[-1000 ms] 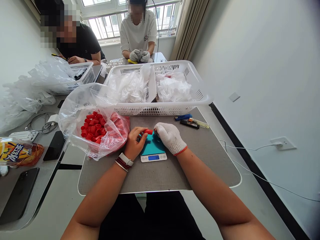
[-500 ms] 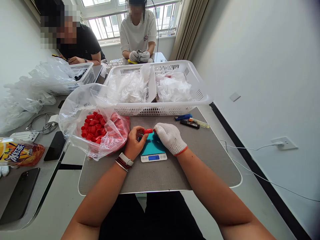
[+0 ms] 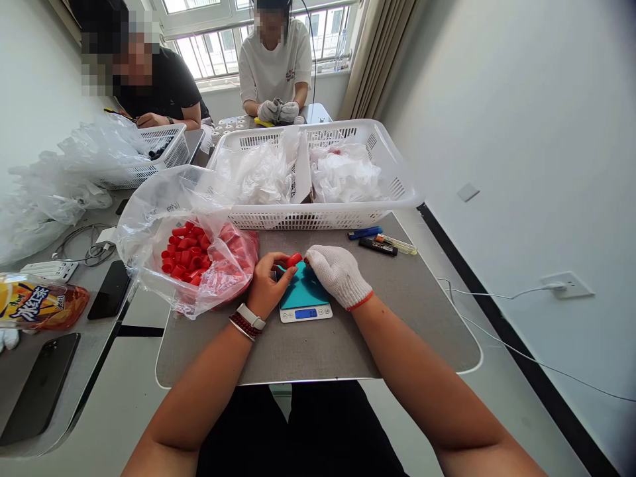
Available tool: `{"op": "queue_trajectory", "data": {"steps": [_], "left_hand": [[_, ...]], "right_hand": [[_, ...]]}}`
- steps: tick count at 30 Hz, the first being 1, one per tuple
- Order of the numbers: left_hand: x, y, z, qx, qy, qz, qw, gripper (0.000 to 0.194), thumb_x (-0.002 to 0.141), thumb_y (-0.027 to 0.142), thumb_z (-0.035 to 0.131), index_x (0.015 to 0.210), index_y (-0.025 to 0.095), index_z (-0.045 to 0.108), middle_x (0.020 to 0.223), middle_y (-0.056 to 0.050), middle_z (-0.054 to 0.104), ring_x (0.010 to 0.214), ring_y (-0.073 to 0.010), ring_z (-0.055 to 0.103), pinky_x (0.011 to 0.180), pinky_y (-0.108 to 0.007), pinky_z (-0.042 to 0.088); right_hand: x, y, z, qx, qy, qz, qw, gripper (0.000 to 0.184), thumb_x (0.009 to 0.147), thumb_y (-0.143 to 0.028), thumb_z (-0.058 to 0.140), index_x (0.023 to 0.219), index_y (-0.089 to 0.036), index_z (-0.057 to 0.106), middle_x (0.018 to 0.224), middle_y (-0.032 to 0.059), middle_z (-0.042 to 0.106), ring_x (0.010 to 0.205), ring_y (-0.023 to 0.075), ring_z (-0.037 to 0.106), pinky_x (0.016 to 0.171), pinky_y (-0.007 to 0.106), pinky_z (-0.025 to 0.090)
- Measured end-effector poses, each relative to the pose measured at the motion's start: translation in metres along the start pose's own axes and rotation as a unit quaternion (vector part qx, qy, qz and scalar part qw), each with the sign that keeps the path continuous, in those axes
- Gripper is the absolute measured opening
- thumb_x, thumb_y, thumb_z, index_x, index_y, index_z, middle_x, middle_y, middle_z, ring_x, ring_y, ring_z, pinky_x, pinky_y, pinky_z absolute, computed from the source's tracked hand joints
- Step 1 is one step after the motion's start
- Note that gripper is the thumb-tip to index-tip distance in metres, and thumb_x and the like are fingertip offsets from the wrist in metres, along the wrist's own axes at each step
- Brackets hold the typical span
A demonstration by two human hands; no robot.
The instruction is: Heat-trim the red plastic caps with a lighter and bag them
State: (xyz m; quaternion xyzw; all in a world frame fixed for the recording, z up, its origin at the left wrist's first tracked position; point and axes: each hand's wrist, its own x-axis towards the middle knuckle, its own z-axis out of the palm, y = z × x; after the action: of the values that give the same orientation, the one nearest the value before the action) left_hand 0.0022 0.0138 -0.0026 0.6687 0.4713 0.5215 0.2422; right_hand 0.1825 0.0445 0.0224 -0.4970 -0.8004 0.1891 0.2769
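Between the thumb and fingers of my bare left hand (image 3: 268, 286) is a short red plastic tube (image 3: 294, 260), held tilted above the scale. My right hand (image 3: 340, 275) wears a white knit glove, its fingertips pinched close to the tube's right end; whatever they grip is hidden. Under both hands lies a small digital scale (image 3: 305, 314) with a teal top and a lit display that seems to read 0.0. Just left of my left hand, an open clear plastic bag (image 3: 149, 199) holds many similar red tubes (image 3: 186, 255).
A white divided basket (image 3: 318, 215) filled with clear bags stands behind the scale. Lighters and a black marker (image 3: 377, 247) lie at right. A drink bottle (image 3: 44, 301) and phones (image 3: 40, 384) rest on the left table. Two people sit across, one wearing gloves (image 3: 278, 110).
The red tube has turned in my left fingers, from nearly level to tilted with its right end higher. My gloved right hand stays almost in place.
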Motion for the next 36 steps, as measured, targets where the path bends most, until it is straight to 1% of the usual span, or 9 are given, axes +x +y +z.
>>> {"op": "queue_trajectory", "data": {"steps": [3,8,18,23,26,28,30,33,36], "left_hand": [[0.0016,0.002,-0.0012,0.019,-0.001,0.021,1.0,0.017,0.091,0.034,0.064,0.099,0.019,0.065,0.092,-0.004,0.068,0.082,-0.0146,0.064,0.067,-0.026,0.054],[0.0024,0.0045,-0.0028,0.026,-0.01,0.035,0.999,0.022,0.098,0.035,0.052,0.105,0.021,0.067,0.099,-0.007,0.069,0.091,-0.0172,0.066,0.075,-0.031,0.056],[-0.0014,-0.0033,0.0011,-0.024,-0.012,-0.036,0.999,0.021,0.089,0.034,0.067,0.1,0.018,0.061,0.092,-0.005,0.07,0.08,-0.0145,0.068,0.071,-0.028,0.057],[0.0012,0.0001,-0.0003,0.007,-0.011,0.003,1.0,0.016,0.09,0.032,0.066,0.1,0.019,0.065,0.095,-0.005,0.068,0.082,-0.0139,0.065,0.067,-0.025,0.054],[0.0025,0.0025,-0.0015,0.02,-0.008,0.028,0.999,0.017,0.093,0.032,0.061,0.103,0.02,0.069,0.098,-0.006,0.067,0.087,-0.0145,0.065,0.068,-0.025,0.054],[0.0022,0.0025,-0.0017,0.019,-0.007,0.028,0.999,0.02,0.096,0.033,0.058,0.105,0.021,0.069,0.1,-0.007,0.068,0.089,-0.0154,0.065,0.071,-0.027,0.055],[0.001,0.0012,-0.0012,0.009,-0.01,0.014,1.0,0.021,0.096,0.035,0.056,0.107,0.021,0.068,0.1,-0.007,0.069,0.088,-0.0159,0.067,0.073,-0.029,0.056],[-0.0013,-0.0019,0.0003,-0.015,-0.013,-0.022,1.0,0.022,0.094,0.038,0.06,0.106,0.02,0.065,0.098,-0.007,0.072,0.084,-0.0165,0.068,0.076,-0.032,0.058],[-0.0023,-0.0035,0.0015,-0.028,-0.009,-0.044,0.999,0.022,0.089,0.037,0.067,0.101,0.019,0.064,0.092,-0.005,0.072,0.08,-0.0155,0.068,0.072,-0.029,0.057]], "right_hand": [[-0.0002,0.0001,0.0001,0.002,0.004,-0.007,1.0,0.044,0.097,-0.038,0.026,0.066,-0.02,0.051,0.068,0.0041,0.061,0.066,0.0167,0.051,0.062,0.03,0.029],[-0.0004,0.0007,-0.0001,0.016,0.013,0.004,1.0,0.045,0.097,-0.039,0.027,0.067,-0.019,0.054,0.069,0.0036,0.062,0.065,0.0158,0.052,0.062,0.029,0.03],[-0.0007,-0.0005,0.0,-0.003,0.004,-0.007,1.0,0.043,0.096,-0.038,0.026,0.066,-0.02,0.051,0.067,0.0037,0.06,0.065,0.0167,0.051,0.061,0.03,0.028],[-0.0007,-0.0007,-0.001,0.007,0.002,-0.004,1.0,0.044,0.096,-0.037,0.026,0.065,-0.02,0.051,0.069,0.004,0.061,0.065,0.0163,0.051,0.062,0.029,0.029],[-0.0008,-0.0012,-0.0019,0.013,0.008,0.005,1.0,0.045,0.096,-0.039,0.025,0.065,-0.02,0.051,0.068,0.0039,0.06,0.064,0.0162,0.051,0.062,0.029,0.029],[-0.0007,-0.0015,-0.0021,0.019,0.01,0.011,1.0,0.046,0.096,-0.04,0.025,0.065,-0.02,0.051,0.068,0.004,0.061,0.064,0.0161,0.051,0.062,0.029,0.03],[-0.0005,-0.0015,-0.002,0.022,0.009,0.011,1.0,0.046,0.096,-0.04,0.025,0.066,-0.02,0.053,0.068,0.0042,0.062,0.064,0.0161,0.051,0.062,0.029,0.03],[-0.0001,-0.0008,-0.0012,0.01,0.003,0.003,1.0,0.045,0.096,-0.038,0.026,0.066,-0.019,0.053,0.069,0.0043,0.062,0.065,0.0164,0.051,0.061,0.029,0.029],[0.0,-0.0001,-0.0006,-0.004,0.0,-0.005,1.0,0.044,0.096,-0.038,0.026,0.066,-0.02,0.052,0.068,0.0041,0.061,0.065,0.0167,0.05,0.061,0.03,0.028]]}}
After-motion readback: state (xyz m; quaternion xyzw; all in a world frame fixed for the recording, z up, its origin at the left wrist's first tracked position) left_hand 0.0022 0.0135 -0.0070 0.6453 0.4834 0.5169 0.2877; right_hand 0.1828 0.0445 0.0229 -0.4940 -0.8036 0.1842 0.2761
